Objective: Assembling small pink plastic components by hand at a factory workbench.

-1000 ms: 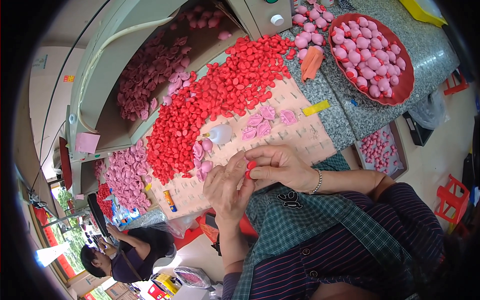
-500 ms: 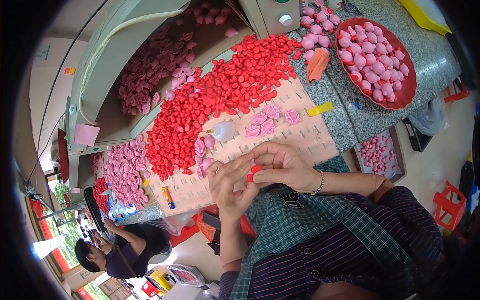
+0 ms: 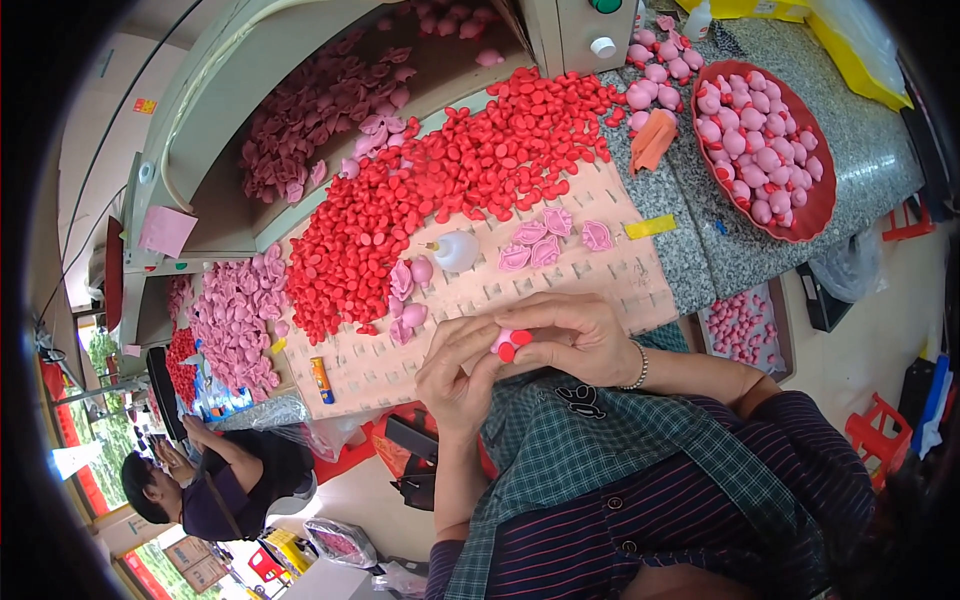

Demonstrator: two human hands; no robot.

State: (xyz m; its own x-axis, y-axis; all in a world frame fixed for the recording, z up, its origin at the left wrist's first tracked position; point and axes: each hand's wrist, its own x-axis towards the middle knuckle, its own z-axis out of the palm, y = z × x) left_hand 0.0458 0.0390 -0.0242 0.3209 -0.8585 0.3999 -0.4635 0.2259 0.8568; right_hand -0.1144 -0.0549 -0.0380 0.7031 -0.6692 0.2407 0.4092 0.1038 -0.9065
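Observation:
Between my hands is a small pink toy piece with two red oval parts, its red side turned toward me. My left hand pinches it from the left with bent fingers. From the right, the thumb and fingers of my right hand close on it too. Just beyond my fingers, folded pink pieces and round pink ones lie on a peach mat. Farther out on the mat are a small white squeeze bottle with a thin tip and several flat pink petal-like pieces.
A large heap of red oval pieces covers the mat's far side, before a grey machine housing. A red scalloped bowl of pink toy pieces stands at right, near an orange cloth. A co-worker sits at lower left.
Both hands still hold the toy piece, which has turned so that both red ovals and more pink show. My view has shifted slightly; the things on the mat keep their places.

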